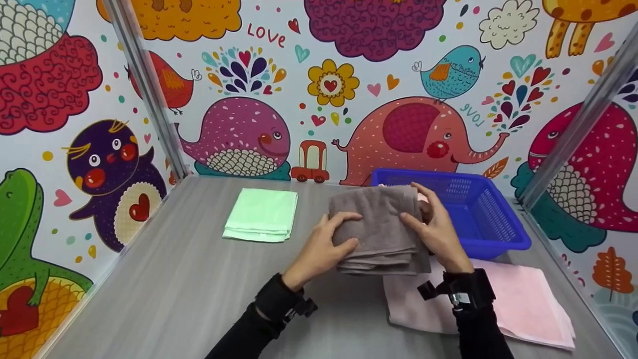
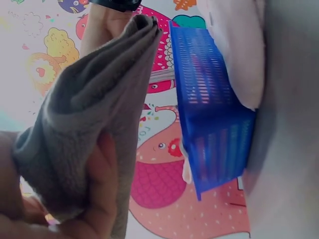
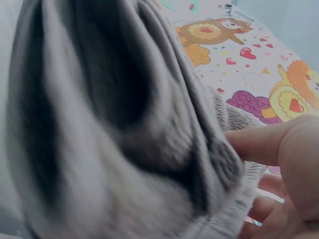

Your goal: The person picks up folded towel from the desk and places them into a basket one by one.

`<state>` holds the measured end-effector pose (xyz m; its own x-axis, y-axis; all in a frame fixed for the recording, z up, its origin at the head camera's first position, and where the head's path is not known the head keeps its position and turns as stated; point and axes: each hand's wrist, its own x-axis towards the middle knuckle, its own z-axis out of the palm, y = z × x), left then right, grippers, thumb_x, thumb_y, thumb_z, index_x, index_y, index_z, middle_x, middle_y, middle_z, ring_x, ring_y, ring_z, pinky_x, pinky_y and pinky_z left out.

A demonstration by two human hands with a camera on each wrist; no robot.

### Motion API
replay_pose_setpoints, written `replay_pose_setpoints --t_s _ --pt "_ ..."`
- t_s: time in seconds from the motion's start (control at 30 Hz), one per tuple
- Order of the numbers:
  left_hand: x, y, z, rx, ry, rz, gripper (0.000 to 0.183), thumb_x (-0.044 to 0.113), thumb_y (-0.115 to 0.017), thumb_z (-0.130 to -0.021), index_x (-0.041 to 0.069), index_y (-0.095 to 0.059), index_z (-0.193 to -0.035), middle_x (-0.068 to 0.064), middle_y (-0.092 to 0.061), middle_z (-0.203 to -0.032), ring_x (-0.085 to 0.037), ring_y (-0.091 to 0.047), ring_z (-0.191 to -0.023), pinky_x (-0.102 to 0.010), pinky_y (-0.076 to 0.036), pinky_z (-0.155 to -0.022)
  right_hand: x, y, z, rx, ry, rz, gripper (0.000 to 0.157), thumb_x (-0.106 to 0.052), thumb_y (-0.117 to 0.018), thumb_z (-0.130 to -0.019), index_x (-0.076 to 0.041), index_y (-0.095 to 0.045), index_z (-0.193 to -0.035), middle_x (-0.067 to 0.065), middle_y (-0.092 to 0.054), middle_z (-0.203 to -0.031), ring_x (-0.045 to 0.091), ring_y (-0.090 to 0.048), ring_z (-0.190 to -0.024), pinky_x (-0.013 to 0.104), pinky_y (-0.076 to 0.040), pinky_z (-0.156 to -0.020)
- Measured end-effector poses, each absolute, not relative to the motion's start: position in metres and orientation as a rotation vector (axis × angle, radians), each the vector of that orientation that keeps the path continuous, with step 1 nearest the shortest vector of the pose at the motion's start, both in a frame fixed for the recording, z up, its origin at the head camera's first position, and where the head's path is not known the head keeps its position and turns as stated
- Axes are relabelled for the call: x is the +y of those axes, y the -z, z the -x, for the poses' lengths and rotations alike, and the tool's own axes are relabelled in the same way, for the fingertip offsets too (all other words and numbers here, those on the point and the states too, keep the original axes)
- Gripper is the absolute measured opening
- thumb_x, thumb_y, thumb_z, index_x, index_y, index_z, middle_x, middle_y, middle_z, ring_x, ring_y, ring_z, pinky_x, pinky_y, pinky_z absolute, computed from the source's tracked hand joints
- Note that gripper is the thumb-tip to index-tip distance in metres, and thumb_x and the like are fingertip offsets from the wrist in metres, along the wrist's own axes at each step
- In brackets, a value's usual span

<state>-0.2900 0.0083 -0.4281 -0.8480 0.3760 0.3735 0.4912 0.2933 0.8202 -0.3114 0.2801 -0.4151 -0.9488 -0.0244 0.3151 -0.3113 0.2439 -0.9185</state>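
Note:
A folded grey-brown towel (image 1: 374, 224) is held up between both hands over the table, its stacked layers showing along the lower edge. My left hand (image 1: 326, 244) grips its left side, fingers on the front face; the left wrist view shows fingers wrapped around the folded cloth (image 2: 65, 144). On the other side, my right hand (image 1: 438, 232) pinches the right edge, thumb in front and fingers behind. In the right wrist view the towel's loose folds (image 3: 124, 129) fill much of the picture, with the thumb pressed on its edge.
A folded mint-green towel (image 1: 261, 214) lies on the grey table (image 1: 164, 279) to the left. Behind the right hand stands a blue plastic basket (image 1: 478, 214) with slotted walls. A pink towel (image 1: 528, 299) lies spread in front of it, partly under the right forearm. Cartoon-printed panels surround the table.

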Motion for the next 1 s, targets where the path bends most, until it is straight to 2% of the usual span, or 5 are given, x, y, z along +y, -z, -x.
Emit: replay_pose_setpoints --t_s 0.2,0.4,0.7,0.9,1.0 --pt "0.029 0.424 0.299 -2.39 1.657 0.813 0.046 0.017 -0.072 -0.096 0.022 -0.062 -0.14 -0.017 -0.054 -0.14 -0.029 -0.054 -0.125 -0.052 -0.043 -0.109 0.294 0.409 0.31 -2.295 -1.841 -0.315 0.072 -0.021 -0.063 -0.104 -0.026 -0.025 -0.165 0.008 -0.048 -0.153 0.021 -0.052 -0.131 0.037 -0.046 -0.106" --pt "0.045 0.425 0.308 -2.336 1.662 0.781 0.048 0.018 -0.071 -0.096 0.021 -0.061 -0.143 -0.018 -0.053 -0.138 -0.03 -0.054 -0.125 -0.051 -0.043 -0.11 0.31 0.404 0.302 -2.56 -1.731 -0.505 0.118 0.001 -0.073 -0.091 -0.043 0.007 -0.165 0.008 -0.002 -0.173 0.039 -0.025 -0.148 0.069 -0.025 -0.118" --pt "0.065 0.432 0.323 -2.31 1.615 0.864 0.047 0.017 -0.066 -0.101 0.024 -0.057 -0.146 -0.012 -0.055 -0.137 -0.025 -0.054 -0.124 -0.046 -0.043 -0.108 0.322 0.408 0.306 -2.531 -1.501 -0.289 0.121 0.009 -0.072 -0.088 -0.049 0.004 -0.163 0.009 -0.006 -0.175 0.043 -0.014 -0.158 0.076 -0.018 -0.118" --pt "0.076 0.433 0.335 -2.301 1.666 0.928 0.047 0.015 -0.058 -0.101 0.028 -0.056 -0.146 -0.004 -0.055 -0.14 -0.016 -0.052 -0.128 -0.038 -0.041 -0.11 0.327 0.416 0.316 -2.378 -1.542 -0.073 0.114 0.006 -0.068 -0.093 -0.054 0.0 -0.162 0.01 -0.011 -0.174 0.047 -0.023 -0.154 0.079 -0.031 -0.109" --pt "0.079 0.434 0.34 -2.295 1.671 0.967 0.051 0.013 -0.055 -0.1 0.029 -0.056 -0.148 -0.005 -0.055 -0.132 -0.015 -0.053 -0.114 -0.032 -0.043 -0.097 0.328 0.425 0.321 -2.296 -1.529 -0.037 0.11 0.004 -0.069 -0.093 -0.051 -0.004 -0.163 0.014 -0.019 -0.17 0.045 -0.032 -0.15 0.075 -0.038 -0.107"
